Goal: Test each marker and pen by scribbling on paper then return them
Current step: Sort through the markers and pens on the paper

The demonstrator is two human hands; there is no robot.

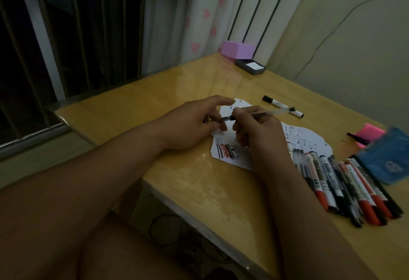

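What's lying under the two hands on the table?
White paper with red and black scribbles, lying on the table. The left hand and right hand, both holding a clear pen, cover its middle, so marks there are hidden.

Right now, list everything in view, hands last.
clear pen: one, clear with black end, held over paper
paper: one sheet, white, black and red scribbles, table middle
loose marker: one, white with black cap, beyond paper
marker row: uncounted, black and red, table right
pouch: one, blue, right edge
pink block: one, pink, beside pouch
box: one, purple, far corner
tray: one, dark, beside box
table: one, yellow, under everything
left hand: one, pinches pen's tip end
right hand: one, grips pen barrel
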